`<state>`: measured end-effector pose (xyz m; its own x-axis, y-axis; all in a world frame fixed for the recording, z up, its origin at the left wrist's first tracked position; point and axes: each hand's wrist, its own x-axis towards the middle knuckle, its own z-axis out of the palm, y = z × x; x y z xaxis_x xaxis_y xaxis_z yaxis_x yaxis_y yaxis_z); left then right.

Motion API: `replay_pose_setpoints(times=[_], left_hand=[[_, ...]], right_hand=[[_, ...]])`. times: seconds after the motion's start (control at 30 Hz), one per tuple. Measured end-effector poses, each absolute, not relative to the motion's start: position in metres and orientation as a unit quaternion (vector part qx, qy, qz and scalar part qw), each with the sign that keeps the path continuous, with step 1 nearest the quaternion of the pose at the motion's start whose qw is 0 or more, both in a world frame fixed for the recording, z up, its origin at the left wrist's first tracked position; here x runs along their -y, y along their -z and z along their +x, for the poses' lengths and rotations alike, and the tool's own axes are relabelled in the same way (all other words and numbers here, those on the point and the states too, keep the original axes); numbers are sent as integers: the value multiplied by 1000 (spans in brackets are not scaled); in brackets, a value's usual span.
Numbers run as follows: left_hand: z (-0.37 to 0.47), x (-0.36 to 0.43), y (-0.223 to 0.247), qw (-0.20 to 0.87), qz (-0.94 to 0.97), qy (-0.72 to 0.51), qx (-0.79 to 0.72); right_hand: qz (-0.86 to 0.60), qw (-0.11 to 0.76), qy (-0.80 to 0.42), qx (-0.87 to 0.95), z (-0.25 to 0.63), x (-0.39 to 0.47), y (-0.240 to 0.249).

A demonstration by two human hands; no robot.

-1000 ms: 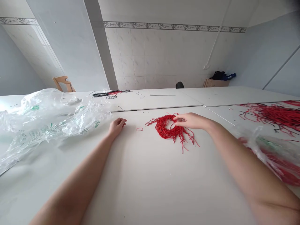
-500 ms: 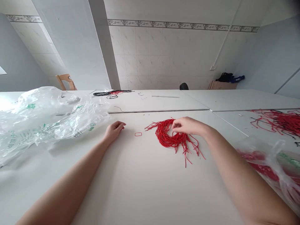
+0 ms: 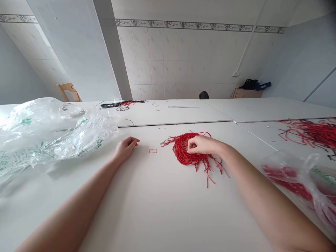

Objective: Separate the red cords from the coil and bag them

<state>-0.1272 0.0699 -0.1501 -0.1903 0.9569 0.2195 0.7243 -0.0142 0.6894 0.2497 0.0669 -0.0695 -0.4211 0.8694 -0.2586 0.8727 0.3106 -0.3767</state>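
Note:
A coiled bundle of thin red cords [image 3: 183, 154] lies on the white table [image 3: 147, 203], its loose knotted ends spread toward the lower right and the left. Over the middle of the coil is my right hand [image 3: 201, 144], fingers curled together in a pinch; what they hold, if anything, is hidden. My left hand [image 3: 127, 146] rests on the table to the left, thumb and fingers loosely pressed together, and I cannot make out anything between them. Between that hand and the bundle lies a small red rectangular loop [image 3: 153, 151], touched by neither hand.
Crumpled clear plastic bags [image 3: 63, 140] cover the left side. At the right are more red and black cords [image 3: 315, 133] and a tied plastic bag [image 3: 301, 175] with red contents. Black cords [image 3: 112, 104] and a thin clear strip [image 3: 183, 107] lie farther back.
My right hand has shifted slightly left over the coil, and a cord now arches at the bundle's top right. My left hand keeps nearly the same pose. The whole view has shifted a little.

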Motion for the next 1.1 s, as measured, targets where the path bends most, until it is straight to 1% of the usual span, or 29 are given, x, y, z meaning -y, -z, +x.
replay_pose_setpoints(times=[0.07, 0.17, 0.27, 0.4, 0.6, 0.73, 0.8, 0.9, 0.97, 1.1], left_hand=[[-127, -70, 150, 155, 619, -349, -687], [-125, -70, 149, 144, 624, -332, -692], [-123, -69, 148, 134, 632, -315, -695], [-121, -68, 149, 117, 645, -303, -691], [-122, -70, 152, 100, 658, -296, -685], [-124, -71, 153, 100, 660, -292, -685], [-124, -71, 154, 100, 661, -291, -684], [-124, -72, 155, 100, 662, -292, -683], [-124, -73, 156, 99, 662, -293, -683], [-123, -72, 155, 97, 662, -294, -682]], right_hand=[[559, -14, 208, -803, 255, -68, 67], [586, -10, 181, -790, 260, -69, 68], [591, 3, 172, -788, 261, -71, 72], [585, -12, 148, -798, 253, -72, 80], [511, -15, 219, -831, 232, -65, 91], [445, -4, 295, -846, 235, -64, 85], [465, -39, 257, -846, 244, -68, 79], [573, -97, 98, -808, 263, -78, 74], [628, -96, 33, -772, 277, -86, 74], [668, -39, 29, -743, 293, -95, 80]])
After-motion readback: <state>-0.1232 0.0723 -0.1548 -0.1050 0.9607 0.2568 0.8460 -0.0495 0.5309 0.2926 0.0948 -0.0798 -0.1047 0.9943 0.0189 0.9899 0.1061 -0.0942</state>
